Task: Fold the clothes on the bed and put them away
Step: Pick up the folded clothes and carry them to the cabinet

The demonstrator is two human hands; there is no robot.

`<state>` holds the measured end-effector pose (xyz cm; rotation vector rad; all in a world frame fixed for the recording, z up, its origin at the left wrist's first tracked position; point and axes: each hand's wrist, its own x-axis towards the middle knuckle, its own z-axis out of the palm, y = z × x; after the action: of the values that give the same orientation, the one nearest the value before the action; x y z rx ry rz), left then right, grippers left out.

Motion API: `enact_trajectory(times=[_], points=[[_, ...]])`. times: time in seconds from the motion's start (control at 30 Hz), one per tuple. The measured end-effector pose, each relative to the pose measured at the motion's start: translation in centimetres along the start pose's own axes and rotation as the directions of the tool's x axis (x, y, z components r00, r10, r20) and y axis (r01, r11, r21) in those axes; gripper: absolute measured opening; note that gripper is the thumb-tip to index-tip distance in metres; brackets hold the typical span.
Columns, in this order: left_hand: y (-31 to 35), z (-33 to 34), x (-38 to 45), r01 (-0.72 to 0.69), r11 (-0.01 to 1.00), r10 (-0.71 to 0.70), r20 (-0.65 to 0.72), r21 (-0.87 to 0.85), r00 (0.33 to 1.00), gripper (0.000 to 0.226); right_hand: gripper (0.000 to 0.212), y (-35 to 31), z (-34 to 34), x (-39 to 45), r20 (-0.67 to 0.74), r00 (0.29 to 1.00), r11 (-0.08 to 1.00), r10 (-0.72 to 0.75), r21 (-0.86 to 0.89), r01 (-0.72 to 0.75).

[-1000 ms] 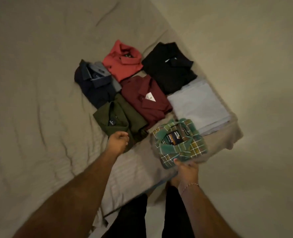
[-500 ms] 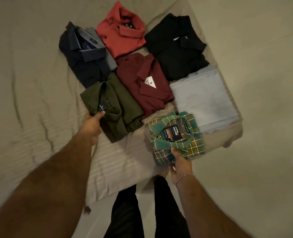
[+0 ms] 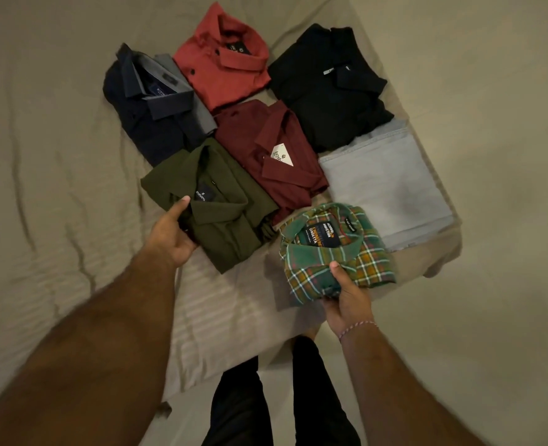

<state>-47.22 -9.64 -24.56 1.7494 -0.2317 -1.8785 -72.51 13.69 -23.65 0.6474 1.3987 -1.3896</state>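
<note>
Covering most of the left and centre of the frame, the bed (image 3: 41, 156) wears a creased beige sheet, and its corner juts toward the right, where a bare, pale floor (image 3: 491, 220) fills the rest of the room in view. Folded clothes lie packed together at that corner: a navy shirt (image 3: 150, 114) upper left, a coral shirt (image 3: 224, 62) at the top, a black shirt (image 3: 327, 88) upper right, a maroon shirt (image 3: 266, 156) in the middle, and a grey folded garment (image 3: 385, 188) at the right edge. The left hand (image 3: 169, 236) has its grip on the near left edge of the olive shirt (image 3: 214, 207), thumb on top. The right hand (image 3: 346, 300) pinches the plaid shirt (image 3: 333, 252) at its near edge, thumb on top, over the bed's corner, lower centre-right. Dark trouser legs (image 3: 240, 407) show at the bottom.
</note>
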Motion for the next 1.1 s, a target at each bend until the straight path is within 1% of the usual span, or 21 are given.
enact_trajectory(times=[0.07,0.1,0.17,0.27,0.33,0.37,0.4,0.47,0.5,0.6,0.63,0.7,0.77,0.8,0.83,0.87,0.9,0.97,1.0,1.1], points=[[-0.1,0.6,-0.9,-0.009,0.998,0.007,0.028,0.059,1.000,0.045,0.046,-0.4,-0.4,-0.9,0.030,0.999,1.000,-0.019,0.008,0.019],[-0.2,0.8,-1.3,-0.030,0.997,0.029,0.014,0.073,0.999,0.042,0.045,-0.6,-0.7,-1.3,0.048,0.998,1.000,-0.029,-0.002,0.029],[-0.3,1.3,-3.0,-0.083,0.994,0.085,-0.020,0.077,0.996,0.037,0.044,-1.3,-1.9,-3.3,0.074,0.996,0.998,-0.054,-0.040,0.057],[-0.6,2.0,-7.2,-0.123,0.989,0.126,-0.023,0.087,0.992,0.022,0.044,-2.2,-3.9,-7.4,0.104,0.991,0.990,-0.081,-0.111,0.092],[-1.4,1.7,-10.1,-0.137,0.988,0.139,-0.025,0.067,0.990,0.016,0.043,-2.7,-5.4,-10.1,0.113,0.989,0.989,-0.095,-0.104,0.107],[-1.5,1.6,-11.8,-0.139,0.989,0.140,-0.006,0.057,0.990,0.019,0.041,-2.8,-6.2,-12.0,0.108,0.987,0.990,-0.115,-0.074,0.124],[-2.0,1.1,-12.8,-0.144,0.989,0.143,0.016,0.043,0.990,0.028,0.038,-2.8,-6.9,-13.0,0.107,0.987,0.991,-0.116,-0.058,0.123],[-2.5,0.5,-16.2,-0.138,0.987,0.128,0.132,0.076,0.983,0.047,0.036,-2.3,-8.7,-17.1,0.075,0.985,0.987,-0.157,-0.021,0.159],[-2.9,0.3,-17.8,-0.139,0.986,0.121,0.182,0.091,0.976,0.048,0.037,-1.8,-9.8,-18.7,0.059,0.983,0.985,-0.171,0.000,0.172],[-4.5,0.0,-22.1,-0.106,0.983,0.055,0.308,0.150,0.950,0.032,0.048,-0.4,-13.0,-23.5,-0.028,0.980,0.974,-0.197,0.105,0.199],[-5.5,0.4,-24.1,-0.087,0.976,0.009,0.363,0.201,0.932,0.032,0.050,0.4,-14.9,-25.7,-0.069,0.973,0.961,-0.221,0.153,0.229],[-6.8,0.9,-26.1,-0.073,0.960,-0.054,0.434,0.271,0.899,0.041,0.051,2.0,-17.5,-28.7,-0.095,0.963,0.935,-0.253,0.233,0.269],[-8.4,2.5,-28.3,-0.062,0.928,-0.128,0.470,0.368,0.873,0.046,0.052,3.9,-21.1,-31.6,-0.164,0.944,0.872,-0.287,0.364,0.329],[-9.6,3.7,-29.7,-0.070,0.902,-0.169,0.499,0.426,0.850,0.050,0.053,4.9,-22.9,-33.2,-0.213,0.930,0.832,-0.298,0.420,0.363],[-10.7,4.5,-31.1,-0.086,0.874,-0.208,0.529,0.478,0.822,0.059,0.053,6.0,-24.6,-34.6,-0.249,0.919,0.797,-0.306,0.460,0.390],[-11.9,5.3,-32.5,-0.112,0.838,-0.251,0.561,0.533,0.789,0.068,0.053,7.2,-26.2,-36.2,-0.285,0.906,0.760,-0.314,0.497,0.419],[-13.2,6.0,-33.8,-0.135,0.807,-0.291,0.585,0.575,0.757,0.070,0.053,8.7,-27.8,-37.7,-0.310,0.893,0.726,-0.326,0.523,0.447],[-16.7,7.0,-37.4,-0.141,0.746,-0.415,0.620,0.651,0.666,0.055,0.052,12.0,-31.1,-41.4,-0.412,0.853,0.651,-0.321,0.558,0.514],[-18.3,7.1,-38.9,-0.145,0.725,-0.460,0.630,0.673,0.625,0.051,0.051,13.4,-32.1,-43.0,-0.441,0.838,0.625,-0.321,0.567,0.538],[-24.3,6.9,-44.2,-0.230,0.628,-0.578,0.643,0.744,0.501,0.051,0.050,19.2,-35.7,-47.9,-0.523,0.796,0.501,-0.305,0.623,0.601]])
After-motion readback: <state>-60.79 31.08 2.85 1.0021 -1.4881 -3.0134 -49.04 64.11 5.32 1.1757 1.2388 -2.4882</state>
